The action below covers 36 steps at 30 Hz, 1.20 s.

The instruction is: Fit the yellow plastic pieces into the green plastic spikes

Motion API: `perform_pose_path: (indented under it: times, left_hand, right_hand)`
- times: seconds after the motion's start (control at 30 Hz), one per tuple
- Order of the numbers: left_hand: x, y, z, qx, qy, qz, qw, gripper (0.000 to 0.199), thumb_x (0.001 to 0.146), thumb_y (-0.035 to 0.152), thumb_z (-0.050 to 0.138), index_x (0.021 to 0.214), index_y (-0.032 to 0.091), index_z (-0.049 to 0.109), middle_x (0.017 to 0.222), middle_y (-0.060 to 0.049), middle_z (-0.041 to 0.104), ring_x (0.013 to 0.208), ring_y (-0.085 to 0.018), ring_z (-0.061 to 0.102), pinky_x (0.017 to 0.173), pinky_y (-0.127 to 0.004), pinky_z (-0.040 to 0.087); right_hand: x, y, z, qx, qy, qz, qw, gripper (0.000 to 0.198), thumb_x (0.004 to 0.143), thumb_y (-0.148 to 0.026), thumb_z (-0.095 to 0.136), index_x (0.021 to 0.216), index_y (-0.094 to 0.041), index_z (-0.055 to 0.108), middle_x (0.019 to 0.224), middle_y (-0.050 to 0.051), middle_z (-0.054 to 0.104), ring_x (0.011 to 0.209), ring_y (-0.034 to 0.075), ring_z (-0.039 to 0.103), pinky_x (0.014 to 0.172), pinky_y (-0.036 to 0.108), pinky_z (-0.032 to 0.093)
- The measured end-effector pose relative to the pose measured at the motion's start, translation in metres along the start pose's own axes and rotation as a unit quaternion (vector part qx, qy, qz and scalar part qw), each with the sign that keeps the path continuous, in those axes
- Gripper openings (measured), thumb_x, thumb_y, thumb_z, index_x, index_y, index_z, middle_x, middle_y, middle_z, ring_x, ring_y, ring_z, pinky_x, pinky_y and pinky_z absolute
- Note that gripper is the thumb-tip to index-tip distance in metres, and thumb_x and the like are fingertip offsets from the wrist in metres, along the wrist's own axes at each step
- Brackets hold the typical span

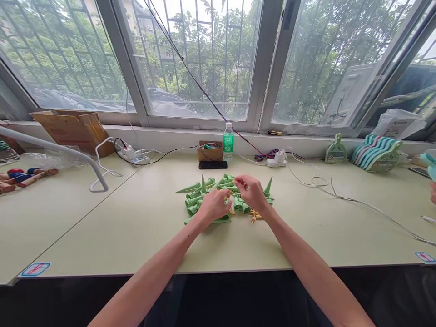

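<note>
A heap of green plastic cone-shaped spikes lies on the table in front of me, some on their sides and a few upright. Small yellow plastic pieces are scattered among them, toward the right. Over the left part of the heap is my left hand, its fingers curled; whatever they may hold is hidden. My right hand hovers above the right part with thumb and forefinger pinched together at a tiny yellowish piece, too small to make out. One green cone stands upright just right of that hand.
Behind the heap are a black phone, a small cardboard box and a water bottle. White cables run across the right side. A lamp arm reaches in from the left. Another person's hand shows at the right edge.
</note>
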<state>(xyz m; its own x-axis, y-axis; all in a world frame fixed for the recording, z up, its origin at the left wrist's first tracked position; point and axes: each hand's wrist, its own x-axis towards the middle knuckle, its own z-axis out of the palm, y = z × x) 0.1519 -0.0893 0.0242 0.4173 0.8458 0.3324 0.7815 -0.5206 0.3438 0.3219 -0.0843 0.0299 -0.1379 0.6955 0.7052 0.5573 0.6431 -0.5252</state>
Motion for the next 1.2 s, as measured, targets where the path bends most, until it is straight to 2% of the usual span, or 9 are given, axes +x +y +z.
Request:
perform_pose_path:
  times: [0.73,1.0,1.2]
  left_hand:
    - [-0.0006,0.0022,-0.0047,-0.002,-0.054,-0.019,0.998,0.014,0.079,0.026,0.055,0.089,0.022,0.065,0.072,-0.004,0.068,0.073,-0.023,0.064,0.063,-0.031,0.041]
    - [0.0028,0.0031,-0.0071,-0.093,0.014,-0.052,0.994,0.022,0.084,0.030,0.053,0.100,0.019,0.063,0.062,-0.001,0.067,0.064,-0.020,0.062,0.064,-0.030,0.042]
    - [0.0060,-0.0001,-0.0067,-0.129,0.091,-0.082,0.984,0.035,0.088,0.033,0.051,0.117,0.016,0.060,0.079,-0.004,0.070,0.070,-0.021,0.063,0.070,-0.031,0.045]
  right_hand:
    - [-0.0002,0.0001,0.0002,0.001,-0.008,-0.002,1.000,0.018,0.094,-0.027,0.049,0.088,-0.018,0.064,0.083,0.005,0.067,0.068,0.016,0.056,0.066,0.028,0.045]
    - [-0.0009,-0.0002,0.0003,0.002,-0.006,-0.002,1.000,0.019,0.094,-0.028,0.049,0.090,-0.019,0.065,0.085,0.005,0.068,0.069,0.016,0.057,0.068,0.028,0.046]
    - [-0.0007,-0.0012,0.0006,0.005,0.000,-0.001,1.000,0.018,0.094,-0.027,0.050,0.089,-0.019,0.065,0.085,0.005,0.068,0.068,0.016,0.057,0.066,0.027,0.046]
